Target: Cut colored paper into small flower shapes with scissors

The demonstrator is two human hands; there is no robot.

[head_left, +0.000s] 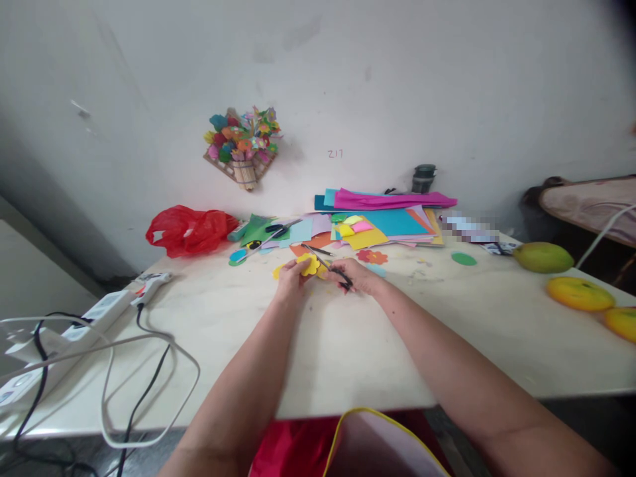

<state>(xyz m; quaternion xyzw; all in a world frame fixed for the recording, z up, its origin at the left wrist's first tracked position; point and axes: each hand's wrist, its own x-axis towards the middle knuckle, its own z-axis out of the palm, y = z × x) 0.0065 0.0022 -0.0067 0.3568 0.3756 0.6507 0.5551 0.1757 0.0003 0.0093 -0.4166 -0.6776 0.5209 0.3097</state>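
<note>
Bench (358, 361): pale, smooth
Right fingers (342, 266): wrapped round black-handled scissors (344, 280)
Left fingers (292, 267): pinching yellow paper flower (310, 264), round-petalled, above the bench, beside the blades
Beyond: orange paper flower (378, 258)
Farther left: crinkled red plastic bag (191, 230)

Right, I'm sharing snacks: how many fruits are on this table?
3: an oval greenish fruit on the right side, an oval yellow fruit nearer, and an orangey fruit cut off by the picture's right edge. More may lie beyond.
</note>
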